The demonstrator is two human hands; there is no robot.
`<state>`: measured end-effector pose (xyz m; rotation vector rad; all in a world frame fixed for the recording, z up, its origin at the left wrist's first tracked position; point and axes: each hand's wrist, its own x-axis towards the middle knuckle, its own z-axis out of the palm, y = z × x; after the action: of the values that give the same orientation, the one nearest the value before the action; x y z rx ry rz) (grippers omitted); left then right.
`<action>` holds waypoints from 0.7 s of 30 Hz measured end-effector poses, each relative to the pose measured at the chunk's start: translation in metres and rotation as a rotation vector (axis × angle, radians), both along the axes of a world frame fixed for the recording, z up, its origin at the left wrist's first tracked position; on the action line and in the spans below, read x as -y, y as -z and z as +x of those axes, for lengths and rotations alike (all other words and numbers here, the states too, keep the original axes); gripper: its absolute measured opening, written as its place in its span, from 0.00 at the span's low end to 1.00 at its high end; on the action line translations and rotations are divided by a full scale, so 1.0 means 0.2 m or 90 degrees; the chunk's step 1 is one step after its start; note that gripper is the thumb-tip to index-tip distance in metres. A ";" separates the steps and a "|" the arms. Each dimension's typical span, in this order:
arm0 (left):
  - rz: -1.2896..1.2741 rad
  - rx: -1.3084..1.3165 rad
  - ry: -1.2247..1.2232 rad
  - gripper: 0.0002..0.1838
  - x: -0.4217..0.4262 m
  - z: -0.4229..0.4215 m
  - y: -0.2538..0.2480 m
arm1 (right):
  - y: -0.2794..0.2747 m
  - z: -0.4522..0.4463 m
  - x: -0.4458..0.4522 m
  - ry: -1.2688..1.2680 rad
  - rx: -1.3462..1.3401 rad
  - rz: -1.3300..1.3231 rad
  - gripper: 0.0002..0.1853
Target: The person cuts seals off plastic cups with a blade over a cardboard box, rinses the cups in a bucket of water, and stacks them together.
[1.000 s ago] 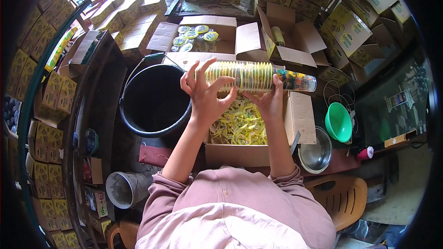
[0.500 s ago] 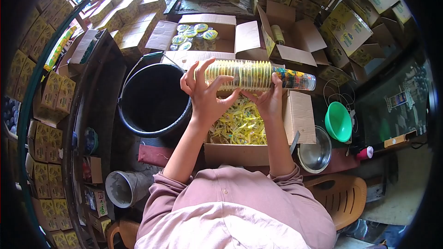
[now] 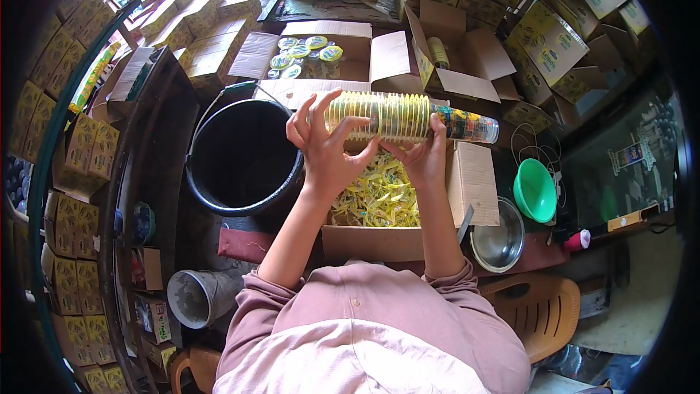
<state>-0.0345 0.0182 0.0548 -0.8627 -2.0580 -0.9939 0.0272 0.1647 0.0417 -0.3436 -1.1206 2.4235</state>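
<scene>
A long stack of nested plastic cups [image 3: 397,115] lies sideways between my hands, its yellowish rims to the left and a printed cup end to the right. My left hand [image 3: 326,135] grips the rimmed section, with some fingers raised and the thumb below. My right hand [image 3: 424,153] holds the stack from underneath near the printed end, fingertips partly hidden behind it. Below the stack sits an open carton [image 3: 372,239] full of yellow plastic sachets or strips [image 3: 379,193]; their exact kind is unclear.
To the left stands a large black bucket [image 3: 244,208]. Behind are an open carton [image 3: 354,47] holding lidded cups [image 3: 299,52] and another open carton [image 3: 467,58]. At right are a metal bowl [image 3: 499,244] and a green bowl [image 3: 536,191]. Stacked yellow boxes [image 3: 219,44] surround the bench.
</scene>
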 end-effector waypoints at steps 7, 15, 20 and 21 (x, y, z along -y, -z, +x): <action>-0.054 -0.002 0.042 0.19 0.01 0.00 -0.04 | 0.01 0.01 0.00 -0.012 -0.007 0.002 0.27; -0.129 0.029 0.086 0.19 0.02 0.00 -0.07 | 0.03 0.00 0.00 -0.021 -0.005 -0.014 0.25; -0.137 0.040 0.091 0.18 0.03 -0.01 -0.07 | 0.04 0.00 0.00 -0.031 -0.012 -0.015 0.25; -0.136 0.040 0.092 0.18 0.03 -0.01 -0.07 | 0.04 0.00 0.00 -0.033 -0.013 -0.017 0.25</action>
<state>-0.0361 0.0126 0.0685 -1.1168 -2.2093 -0.8983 0.0278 0.1649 0.0332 -0.3007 -1.1028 2.4836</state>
